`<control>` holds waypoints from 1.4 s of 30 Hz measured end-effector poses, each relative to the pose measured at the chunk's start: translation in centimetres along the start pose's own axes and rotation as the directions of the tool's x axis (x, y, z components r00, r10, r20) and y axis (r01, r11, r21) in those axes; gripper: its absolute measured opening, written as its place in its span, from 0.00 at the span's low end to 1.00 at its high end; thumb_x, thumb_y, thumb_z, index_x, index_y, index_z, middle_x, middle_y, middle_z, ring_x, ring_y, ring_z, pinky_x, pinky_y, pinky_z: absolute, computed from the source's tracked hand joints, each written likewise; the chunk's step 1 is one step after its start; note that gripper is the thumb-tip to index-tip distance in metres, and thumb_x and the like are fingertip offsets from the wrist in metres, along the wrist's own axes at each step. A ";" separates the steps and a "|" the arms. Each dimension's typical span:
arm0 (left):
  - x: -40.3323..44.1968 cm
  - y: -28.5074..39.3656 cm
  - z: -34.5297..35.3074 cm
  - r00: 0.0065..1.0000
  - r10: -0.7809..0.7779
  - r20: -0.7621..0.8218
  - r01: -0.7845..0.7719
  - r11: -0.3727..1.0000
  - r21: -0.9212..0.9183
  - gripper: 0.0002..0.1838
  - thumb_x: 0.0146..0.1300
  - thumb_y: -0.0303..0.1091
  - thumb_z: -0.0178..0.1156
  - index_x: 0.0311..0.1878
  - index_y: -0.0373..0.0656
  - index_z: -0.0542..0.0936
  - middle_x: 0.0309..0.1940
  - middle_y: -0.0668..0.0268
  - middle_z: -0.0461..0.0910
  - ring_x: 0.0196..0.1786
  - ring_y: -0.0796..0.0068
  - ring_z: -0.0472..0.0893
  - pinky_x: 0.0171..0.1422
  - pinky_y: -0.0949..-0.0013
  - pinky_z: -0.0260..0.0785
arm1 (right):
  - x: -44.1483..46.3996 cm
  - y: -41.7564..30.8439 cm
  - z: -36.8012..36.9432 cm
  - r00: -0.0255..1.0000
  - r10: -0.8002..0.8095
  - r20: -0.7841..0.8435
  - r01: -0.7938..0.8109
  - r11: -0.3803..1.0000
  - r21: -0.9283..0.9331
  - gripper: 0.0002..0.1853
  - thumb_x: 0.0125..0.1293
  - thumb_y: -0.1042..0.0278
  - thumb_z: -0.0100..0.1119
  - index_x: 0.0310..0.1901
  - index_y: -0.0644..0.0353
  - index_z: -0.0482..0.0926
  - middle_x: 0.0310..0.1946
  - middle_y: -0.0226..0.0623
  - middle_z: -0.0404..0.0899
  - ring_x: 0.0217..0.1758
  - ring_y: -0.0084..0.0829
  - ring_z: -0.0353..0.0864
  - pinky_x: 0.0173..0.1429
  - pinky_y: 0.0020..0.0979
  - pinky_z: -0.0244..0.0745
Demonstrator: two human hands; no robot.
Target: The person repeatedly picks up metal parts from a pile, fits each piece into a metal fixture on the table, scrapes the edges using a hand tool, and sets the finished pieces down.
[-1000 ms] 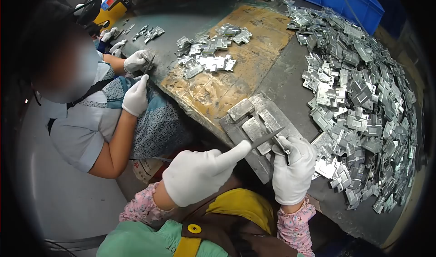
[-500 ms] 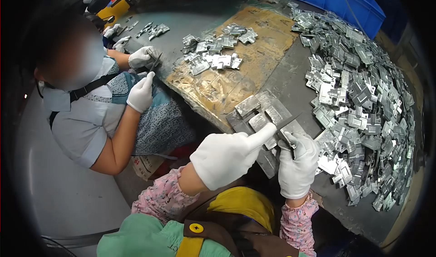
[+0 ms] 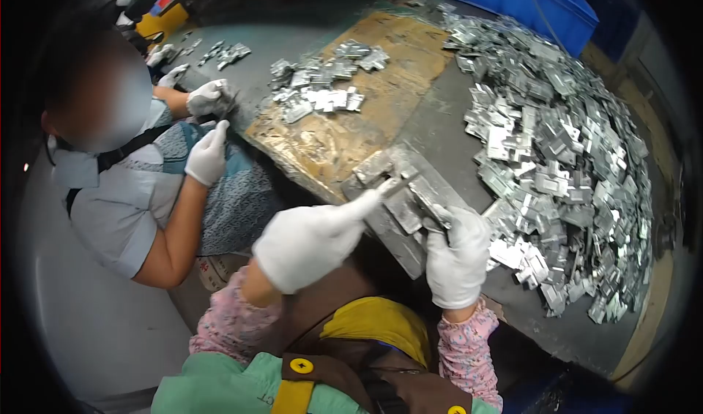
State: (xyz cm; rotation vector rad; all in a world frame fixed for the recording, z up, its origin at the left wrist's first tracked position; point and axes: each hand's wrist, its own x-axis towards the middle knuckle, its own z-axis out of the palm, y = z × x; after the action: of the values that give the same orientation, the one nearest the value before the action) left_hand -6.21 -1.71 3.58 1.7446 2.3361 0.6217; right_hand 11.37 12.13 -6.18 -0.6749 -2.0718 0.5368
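My left hand, in a white glove, is closed with its index finger stretched along a slim file. The file is smeared by motion and its handle is hidden in the glove. My right hand, also gloved, pinches a small grey metal casting between thumb and fingers. Under both hands lies a thick metal block with raised pieces on it, at the table's near edge. The casting is held over the block's right side; whether they touch I cannot tell.
A large heap of metal castings covers the right of the table. A smaller pile lies on brown taped board. Behind stands a blue crate. A co-worker with gloved hands sits at left.
My left hand has drawn back leftward with the file, away from the casting. My right hand still holds the casting. The whole view has shifted slightly.
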 end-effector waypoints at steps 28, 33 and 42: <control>-0.2 3.3 -1.5 0.973 0.129 0.189 -0.156 0.979 0.134 0.26 0.67 0.35 0.64 0.70 0.58 0.79 0.21 0.60 0.80 0.23 0.58 0.82 0.28 0.60 0.74 | 0.1 -0.1 -0.1 0.999 0.029 0.013 -0.029 1.000 -0.010 0.13 0.58 0.74 0.70 0.45 0.60 0.85 0.44 0.42 0.83 0.54 0.49 0.80 0.64 0.48 0.72; -0.4 2.3 -0.8 0.984 0.117 0.136 -0.139 0.976 0.169 0.25 0.68 0.36 0.63 0.69 0.58 0.80 0.21 0.59 0.80 0.25 0.59 0.83 0.28 0.60 0.74 | 0.2 -0.2 -0.1 0.998 0.047 0.030 -0.048 0.999 0.018 0.13 0.57 0.75 0.70 0.45 0.59 0.84 0.45 0.42 0.83 0.54 0.49 0.80 0.63 0.47 0.72; -2.0 3.9 -0.6 0.985 0.093 0.144 -0.119 0.975 0.189 0.29 0.68 0.34 0.61 0.73 0.54 0.75 0.23 0.64 0.79 0.24 0.64 0.83 0.26 0.62 0.73 | 0.3 -0.4 -0.1 0.999 0.048 0.002 -0.048 0.999 0.022 0.10 0.58 0.73 0.70 0.42 0.61 0.84 0.44 0.41 0.82 0.53 0.49 0.80 0.63 0.47 0.72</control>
State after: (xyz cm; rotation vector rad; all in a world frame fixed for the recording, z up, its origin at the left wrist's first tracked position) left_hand -2.35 -2.86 5.47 1.9393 2.2913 0.2835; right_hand 11.19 12.03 -5.76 -0.7126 -2.0528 0.5871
